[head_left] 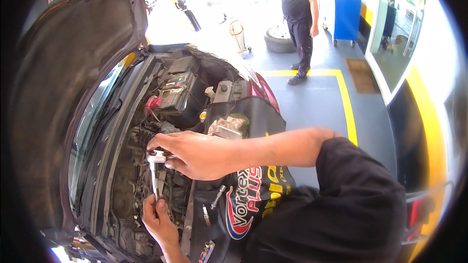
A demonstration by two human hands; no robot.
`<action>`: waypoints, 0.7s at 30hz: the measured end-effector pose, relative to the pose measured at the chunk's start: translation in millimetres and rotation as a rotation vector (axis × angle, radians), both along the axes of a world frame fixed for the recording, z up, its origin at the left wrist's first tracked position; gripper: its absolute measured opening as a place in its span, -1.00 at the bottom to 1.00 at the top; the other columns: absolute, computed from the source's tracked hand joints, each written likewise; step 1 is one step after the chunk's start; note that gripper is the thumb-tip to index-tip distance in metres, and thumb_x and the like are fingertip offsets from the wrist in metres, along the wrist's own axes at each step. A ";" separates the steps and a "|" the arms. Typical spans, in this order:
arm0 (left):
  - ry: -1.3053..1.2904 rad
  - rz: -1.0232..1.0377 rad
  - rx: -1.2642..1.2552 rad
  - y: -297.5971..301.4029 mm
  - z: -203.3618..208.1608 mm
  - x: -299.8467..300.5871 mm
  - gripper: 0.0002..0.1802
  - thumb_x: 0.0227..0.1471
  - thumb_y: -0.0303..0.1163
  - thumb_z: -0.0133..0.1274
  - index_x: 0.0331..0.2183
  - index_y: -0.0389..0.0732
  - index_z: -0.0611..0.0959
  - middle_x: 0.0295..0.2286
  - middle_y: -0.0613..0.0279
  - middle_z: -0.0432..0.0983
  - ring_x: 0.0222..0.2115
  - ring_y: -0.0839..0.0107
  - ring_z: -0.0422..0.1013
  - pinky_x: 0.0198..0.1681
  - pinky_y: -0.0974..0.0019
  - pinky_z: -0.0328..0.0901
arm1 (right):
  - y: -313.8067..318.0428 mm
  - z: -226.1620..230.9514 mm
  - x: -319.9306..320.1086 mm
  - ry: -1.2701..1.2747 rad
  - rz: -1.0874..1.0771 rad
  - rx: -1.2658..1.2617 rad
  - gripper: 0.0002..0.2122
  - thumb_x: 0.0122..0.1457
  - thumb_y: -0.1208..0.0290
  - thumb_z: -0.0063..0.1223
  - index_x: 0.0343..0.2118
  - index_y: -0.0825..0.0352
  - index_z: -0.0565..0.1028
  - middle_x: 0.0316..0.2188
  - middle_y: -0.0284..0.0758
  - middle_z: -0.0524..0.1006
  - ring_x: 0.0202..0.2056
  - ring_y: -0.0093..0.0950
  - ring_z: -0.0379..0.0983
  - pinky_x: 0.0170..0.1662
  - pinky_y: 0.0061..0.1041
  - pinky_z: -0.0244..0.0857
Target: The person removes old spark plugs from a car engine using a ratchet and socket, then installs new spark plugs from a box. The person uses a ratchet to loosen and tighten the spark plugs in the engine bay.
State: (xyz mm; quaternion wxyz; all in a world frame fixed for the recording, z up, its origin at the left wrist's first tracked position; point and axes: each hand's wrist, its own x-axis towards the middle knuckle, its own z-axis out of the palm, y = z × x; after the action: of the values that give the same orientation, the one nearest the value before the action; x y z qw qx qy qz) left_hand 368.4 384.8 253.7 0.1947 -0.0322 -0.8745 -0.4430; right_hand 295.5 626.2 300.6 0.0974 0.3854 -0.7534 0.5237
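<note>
Head view: I've got R hand (192, 155) closed round the ratchet (156, 156), L hand (162, 222) pinching its ext bar (154, 179) low down, over the engine bay (126, 190), & it's prob stiff, heavyish steel (maybe slick w/ oil), best held at both ends.

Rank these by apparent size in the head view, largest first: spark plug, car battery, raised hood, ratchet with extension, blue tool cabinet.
1. Raised hood
2. Car battery and blue tool cabinet: too alike to rank
3. Ratchet with extension, partly covered
4. Spark plug
</note>
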 end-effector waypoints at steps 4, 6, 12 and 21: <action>-0.096 -0.047 0.075 -2.9 -1.9 4.8 -0.74 0.29 -0.27 -0.04 -0.25 -0.31 0.55 -0.62 0.43 0.31 -0.64 0.70 0.15 -0.60 0.56 0.04 | -3.7 -1.7 0.3 -0.028 -0.003 0.003 -0.62 0.18 0.57 0.04 0.06 0.36 0.29 -0.24 -0.05 0.52 -0.09 -0.07 0.47 -0.05 -0.16 0.31; -0.138 -0.078 0.141 -7.7 -0.8 8.0 -0.72 0.30 -0.26 -0.06 -0.25 -0.31 0.55 -0.62 0.43 0.31 -0.65 0.70 0.15 -0.59 0.55 0.04 | -7.0 -2.3 -0.4 -0.022 0.015 0.019 -0.62 0.18 0.57 0.05 0.06 0.36 0.29 -0.23 -0.04 0.52 -0.10 -0.07 0.48 -0.06 -0.17 0.31; -0.237 -0.254 0.324 -12.4 13.3 7.0 -0.62 0.35 -0.14 -0.15 -0.24 -0.30 0.50 -0.68 0.42 0.19 -0.70 0.70 0.08 -0.66 0.55 0.01 | -17.9 -2.1 -8.7 -0.008 0.187 -0.072 -0.66 0.16 0.58 0.06 0.01 0.40 0.38 -0.16 -0.04 0.53 -0.10 -0.11 0.50 -0.02 -0.19 0.33; -0.230 -0.123 0.334 10.1 56.4 5.5 -0.56 0.24 -0.09 -0.06 -0.11 -0.31 0.47 -0.56 0.25 0.31 -0.59 0.47 0.17 -0.55 0.39 0.04 | -19.9 4.9 -2.3 0.132 0.363 -0.130 -0.62 0.16 0.48 0.12 0.05 0.35 0.40 -0.18 -0.09 0.56 -0.12 -0.07 0.50 -0.08 -0.18 0.34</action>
State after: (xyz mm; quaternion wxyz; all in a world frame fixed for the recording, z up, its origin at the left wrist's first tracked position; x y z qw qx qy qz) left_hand 374.0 394.9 310.1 0.0689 -0.0020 -0.8017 -0.5937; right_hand 293.2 606.3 305.4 0.0752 0.5411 -0.6284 0.5538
